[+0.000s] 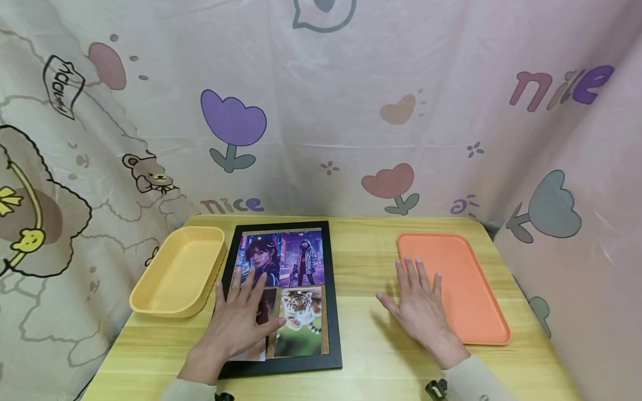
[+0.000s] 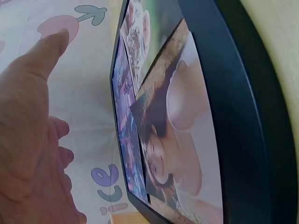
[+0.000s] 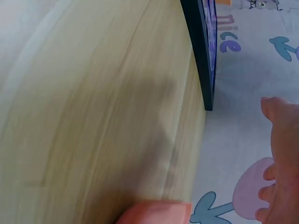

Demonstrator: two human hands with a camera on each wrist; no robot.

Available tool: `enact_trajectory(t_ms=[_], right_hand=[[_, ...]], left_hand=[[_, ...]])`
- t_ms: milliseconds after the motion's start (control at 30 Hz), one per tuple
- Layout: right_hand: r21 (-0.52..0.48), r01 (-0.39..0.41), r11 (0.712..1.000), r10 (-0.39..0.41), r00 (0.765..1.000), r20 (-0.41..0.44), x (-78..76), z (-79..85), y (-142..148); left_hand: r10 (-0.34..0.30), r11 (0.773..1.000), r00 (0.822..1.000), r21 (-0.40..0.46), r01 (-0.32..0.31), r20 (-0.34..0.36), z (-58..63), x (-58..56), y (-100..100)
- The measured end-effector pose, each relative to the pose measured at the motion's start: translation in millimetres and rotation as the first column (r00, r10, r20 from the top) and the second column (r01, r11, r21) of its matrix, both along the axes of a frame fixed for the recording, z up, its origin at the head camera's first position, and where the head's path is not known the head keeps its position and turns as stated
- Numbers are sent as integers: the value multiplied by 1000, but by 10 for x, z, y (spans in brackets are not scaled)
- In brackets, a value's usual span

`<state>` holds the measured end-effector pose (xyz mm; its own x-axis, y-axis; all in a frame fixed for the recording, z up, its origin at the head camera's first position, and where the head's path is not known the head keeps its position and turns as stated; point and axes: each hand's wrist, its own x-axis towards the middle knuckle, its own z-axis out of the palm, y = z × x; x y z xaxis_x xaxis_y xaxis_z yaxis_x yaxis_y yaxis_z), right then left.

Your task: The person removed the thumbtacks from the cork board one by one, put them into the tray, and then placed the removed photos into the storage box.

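A black picture frame lies flat on the table, with several pictures on its brown backing. Two purple pictures fill the far half and a tiger picture the near right. The near-left portrait sits slightly askew and is partly hidden in the head view by my left hand. That hand hovers over the frame's left side, fingers spread and holding nothing. My right hand is spread above the table and the left edge of the orange tray, also holding nothing; its shadow falls on the wood.
To the left of the frame stands a yellow plastic basin, close to the table's left edge. The wooden table shows between frame and tray. A printed curtain hangs behind the table and along both sides.
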<state>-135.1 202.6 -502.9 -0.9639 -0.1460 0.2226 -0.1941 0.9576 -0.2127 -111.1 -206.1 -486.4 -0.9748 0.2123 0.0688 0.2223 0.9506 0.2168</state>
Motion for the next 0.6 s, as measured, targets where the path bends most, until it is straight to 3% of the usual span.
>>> enact_trajectory(t_ms=[167,367,600], right_hand=[[-14,-32,999,32,999,3,19,-8,-146],[23,-124,992,124,992,4,42,-31,-482],[124,-271,955,267,962,49,94,-151,-915]], left_hand=[[19,1000,1000,4,-19,23,-35,17,-129],[49,999,997,16,-50,55,-108,75,-298],[76,997,988,13,-79,138,-237,114,-428]])
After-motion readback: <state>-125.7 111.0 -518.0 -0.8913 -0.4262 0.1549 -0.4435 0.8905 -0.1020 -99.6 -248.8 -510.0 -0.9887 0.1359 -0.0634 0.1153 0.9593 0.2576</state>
